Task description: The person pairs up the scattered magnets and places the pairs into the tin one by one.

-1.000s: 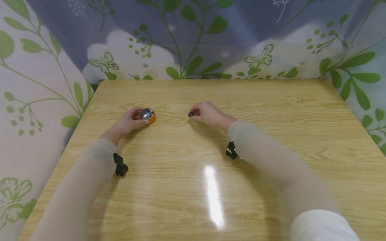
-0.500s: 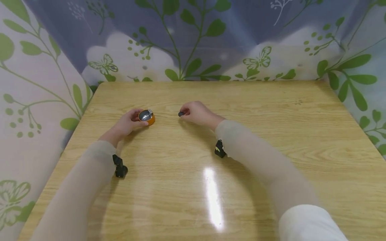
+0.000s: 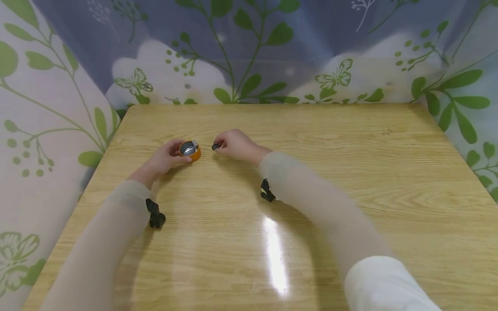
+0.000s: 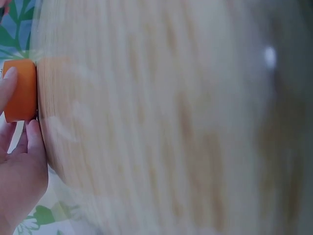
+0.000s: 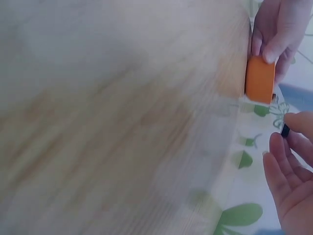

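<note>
A small round ashtray (image 3: 190,149), orange outside with a shiny metal bowl, stands on the wooden table toward the left. My left hand (image 3: 161,160) grips it from the left, thumb on the near side. In the left wrist view the orange wall of the ashtray (image 4: 22,93) shows between thumb and fingers. Just to its right, my right hand (image 3: 239,145) pinches a small dark piece (image 3: 215,147) between thumb and fingertips. The right wrist view shows this dark piece (image 5: 285,130) apart from the ashtray (image 5: 260,81); its exact kind cannot be made out.
The light wooden table (image 3: 350,172) carries a bright glare streak near its front. A leaf-patterned cloth (image 3: 272,56) rises behind and on both sides. Black wrist cameras (image 3: 156,217) stick out under both sleeves.
The right hand has moved left with the dark piece, from mid-table to close beside the ashtray. The left hand and the ashtray have stayed put.
</note>
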`<control>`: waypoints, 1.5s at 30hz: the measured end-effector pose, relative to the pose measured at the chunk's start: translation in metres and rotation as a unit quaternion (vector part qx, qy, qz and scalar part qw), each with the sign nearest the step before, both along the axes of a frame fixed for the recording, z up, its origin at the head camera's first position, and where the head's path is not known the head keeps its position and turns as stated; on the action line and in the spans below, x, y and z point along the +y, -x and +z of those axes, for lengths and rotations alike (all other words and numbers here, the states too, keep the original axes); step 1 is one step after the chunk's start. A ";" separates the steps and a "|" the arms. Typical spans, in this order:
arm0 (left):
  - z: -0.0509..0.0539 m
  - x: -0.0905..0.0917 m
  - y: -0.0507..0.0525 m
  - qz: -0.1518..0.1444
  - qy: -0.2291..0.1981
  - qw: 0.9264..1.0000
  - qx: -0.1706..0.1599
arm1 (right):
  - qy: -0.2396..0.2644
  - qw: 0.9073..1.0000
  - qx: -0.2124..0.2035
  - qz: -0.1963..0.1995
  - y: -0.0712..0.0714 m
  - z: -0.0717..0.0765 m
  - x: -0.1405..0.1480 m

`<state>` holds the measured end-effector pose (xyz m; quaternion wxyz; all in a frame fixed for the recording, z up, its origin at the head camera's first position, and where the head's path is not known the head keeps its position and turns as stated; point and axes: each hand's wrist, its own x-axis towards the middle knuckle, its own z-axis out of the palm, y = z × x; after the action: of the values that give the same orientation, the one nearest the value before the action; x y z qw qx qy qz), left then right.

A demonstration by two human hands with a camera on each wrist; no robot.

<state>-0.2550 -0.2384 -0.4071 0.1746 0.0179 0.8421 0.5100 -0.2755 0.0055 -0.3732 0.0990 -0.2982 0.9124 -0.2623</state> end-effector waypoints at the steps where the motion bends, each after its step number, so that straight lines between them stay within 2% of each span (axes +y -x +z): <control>1: 0.000 0.000 0.000 0.001 -0.002 1.000 0.000 | -0.005 1.000 0.002 0.003 0.000 0.000 -0.004; 9: 0.001 -0.002 -0.002 0.005 -0.014 1.000 -0.003 | -0.054 0.998 0.042 0.017 0.001 0.007 -0.035; 16: 0.004 0.000 -0.003 -0.009 -0.012 1.000 0.003 | -0.102 0.990 0.089 0.025 0.000 0.010 -0.054; 22: 0.004 0.001 -0.004 -0.015 -0.019 1.000 0.002 | -0.197 0.968 0.152 0.043 -0.003 0.009 -0.069; 25: 0.004 0.000 -0.005 -0.020 -0.022 1.000 0.005 | -0.232 0.957 0.163 0.054 -0.004 0.009 -0.075; 30: 0.004 0.000 -0.007 -0.024 -0.017 1.000 0.010 | -0.264 0.948 0.170 0.058 -0.004 0.007 -0.081; 37: 0.003 -0.001 -0.006 -0.025 -0.012 0.999 0.020 | -0.279 0.944 0.169 0.041 -0.005 0.007 -0.085; 45: -0.001 -0.004 -0.002 -0.028 -0.017 0.999 0.014 | -0.271 0.951 0.146 0.042 -0.005 0.008 -0.081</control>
<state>-0.2528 -0.2423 -0.4076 0.1768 0.0521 0.8348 0.5187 -0.2709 -0.0752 -0.3653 0.0527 -0.3332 0.9403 0.0452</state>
